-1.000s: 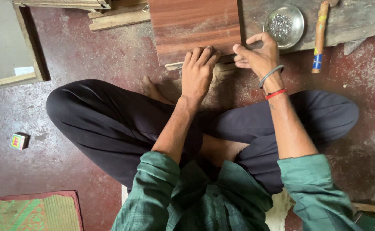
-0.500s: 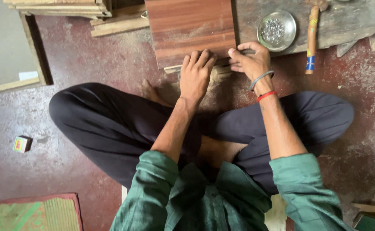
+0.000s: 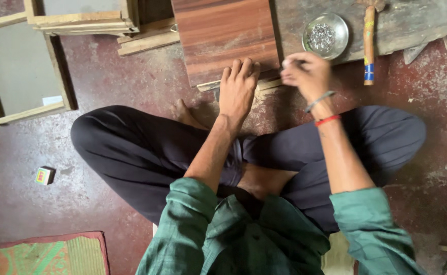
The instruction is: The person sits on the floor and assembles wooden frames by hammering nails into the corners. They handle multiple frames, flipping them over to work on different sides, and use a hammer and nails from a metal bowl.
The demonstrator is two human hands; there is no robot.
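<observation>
**Pinning the board's near edge while the other hand works at the corner**

The left hand point(image 3: 237, 87) lies flat, fingers straight and close together, tips pressed on the near edge of the brown wood-grain board point(image 3: 223, 35) just above the thin pale wood strip point(image 3: 238, 84) that runs under that edge. It grips nothing; it bears down. The right hand point(image 3: 307, 74) is blurred, fingers curled together near the board's near right corner as if pinching something small, but what, if anything, sits between them cannot be told.

The board rests on the red-brown floor point(image 3: 131, 86) in front of the person's crossed legs, its far edge out of view. Just beside its right edge stands a small steel bowl of nails point(image 3: 326, 35) on a grey slab point(image 3: 412, 23), and a wooden-handled hammer point(image 3: 369, 46) lies on the slab's near edge, handle toward the person.

To do this well, I judge the flat hand should keep its weight square over the strip so board and strip stay flush, with fingertips held clear of the corner where the right hand works. Anything small pinched there should be set upright, well in from the edge, to avoid splitting the thin strip.

Off to the left lie stacked wooden frames point(image 3: 75, 20) and a small box point(image 3: 44, 175).
</observation>
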